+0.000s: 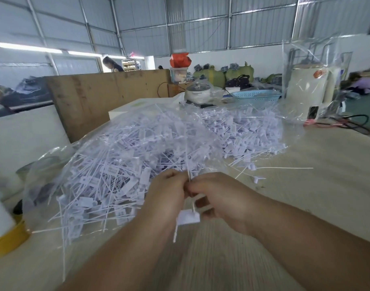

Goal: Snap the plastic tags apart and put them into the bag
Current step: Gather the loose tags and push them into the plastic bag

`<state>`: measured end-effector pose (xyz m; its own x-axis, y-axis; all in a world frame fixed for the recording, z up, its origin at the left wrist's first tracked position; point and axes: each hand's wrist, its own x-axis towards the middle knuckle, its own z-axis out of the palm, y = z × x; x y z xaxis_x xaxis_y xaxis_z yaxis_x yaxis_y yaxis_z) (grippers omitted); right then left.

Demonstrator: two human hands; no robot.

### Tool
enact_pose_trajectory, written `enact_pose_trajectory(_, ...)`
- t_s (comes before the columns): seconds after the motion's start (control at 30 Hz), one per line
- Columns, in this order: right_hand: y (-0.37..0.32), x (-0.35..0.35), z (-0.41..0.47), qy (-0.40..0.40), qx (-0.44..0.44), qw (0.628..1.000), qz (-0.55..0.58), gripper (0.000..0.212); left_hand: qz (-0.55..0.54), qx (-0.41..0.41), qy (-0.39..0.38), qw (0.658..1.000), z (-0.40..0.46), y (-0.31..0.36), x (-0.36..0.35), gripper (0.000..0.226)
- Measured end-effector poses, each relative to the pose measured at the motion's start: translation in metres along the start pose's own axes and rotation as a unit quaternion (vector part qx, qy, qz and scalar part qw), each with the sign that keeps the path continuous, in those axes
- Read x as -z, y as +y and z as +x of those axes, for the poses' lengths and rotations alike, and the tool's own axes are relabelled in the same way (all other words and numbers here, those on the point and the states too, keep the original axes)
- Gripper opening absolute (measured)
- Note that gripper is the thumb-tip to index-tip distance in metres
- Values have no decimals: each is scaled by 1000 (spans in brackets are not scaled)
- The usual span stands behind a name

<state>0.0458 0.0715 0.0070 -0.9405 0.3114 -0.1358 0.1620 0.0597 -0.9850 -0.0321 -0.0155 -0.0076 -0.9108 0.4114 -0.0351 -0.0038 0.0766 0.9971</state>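
Observation:
A big heap of white plastic tags (125, 160) lies in a clear plastic bag (53, 162) spread open on the table, left of centre. A second heap of tags (249, 131) sits farther back on the right. My left hand (165, 198) and my right hand (219, 200) meet in front of the heap, both pinching a joined strip of tags (189, 216). Its flat white label hangs below my fingers and a thin stem sticks up above them.
Loose tags (257, 178) lie on the light wooden table (305, 202) to the right. A yellow-based white roll (3, 232) stands at the left edge. A blue basket (255, 95), a pot (198, 91) and a white appliance (308, 89) under clear film stand at the back.

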Motion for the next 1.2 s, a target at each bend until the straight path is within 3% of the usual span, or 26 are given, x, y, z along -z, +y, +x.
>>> enact_pose_trajectory(0.1,-4,-8,0,-38,-20,990,133,20,-111,23,24,993,4,8,-5,19)
enact_pose_trajectory(0.17,-5,-7,4,-13,-24,991,130,20,-118,24,32,992,9,12,-5,22)
enact_pose_trajectory(0.23,-8,-2,7,15,-36,992,117,17,-60,4,14,998,10,16,-2,25)
enact_pose_trajectory(0.3,-11,6,11,36,-62,991,113,13,133,-91,36,986,9,16,6,26)
enact_pose_trajectory(0.33,-12,10,13,44,-82,989,119,14,245,-176,79,950,8,14,11,23)
enact_pose_trajectory(0.43,-16,17,19,40,-121,980,154,21,443,-447,176,757,0,19,23,19)
enact_pose_trajectory(0.5,-21,19,23,33,-124,973,193,21,523,-490,203,667,3,25,27,42)
enact_pose_trajectory(0.57,-27,20,28,27,-112,966,233,16,595,-444,237,627,10,37,30,50)
enact_pose_trajectory(0.63,-33,22,33,19,-92,962,256,7,627,-391,255,623,15,46,34,37)
enact_pose_trajectory(0.7,-38,22,37,12,-75,962,263,8,616,-398,261,628,19,53,39,20)
enact_pose_trajectory(0.83,-45,15,50,73,-25,963,257,17,564,-471,288,614,17,48,32,15)
enact_pose_trajectory(1.0,-70,12,76,181,-20,948,262,34,476,-561,254,628,2,26,14,8)
enact_pose_trajectory(1.03,-72,14,86,207,-31,951,226,35,473,-567,251,625,3,23,13,7)
enact_pose_trajectory(1.1,-80,8,92,271,-39,962,-4,37,479,-561,245,629,9,17,15,8)
enact_pose_trajectory(1.13,-79,8,99,280,-35,957,-64,40,486,-549,239,637,13,14,16,8)
enact_pose_trajectory(1.2,-77,11,108,242,-5,967,82,49,494,-519,216,664,22,8,21,10)
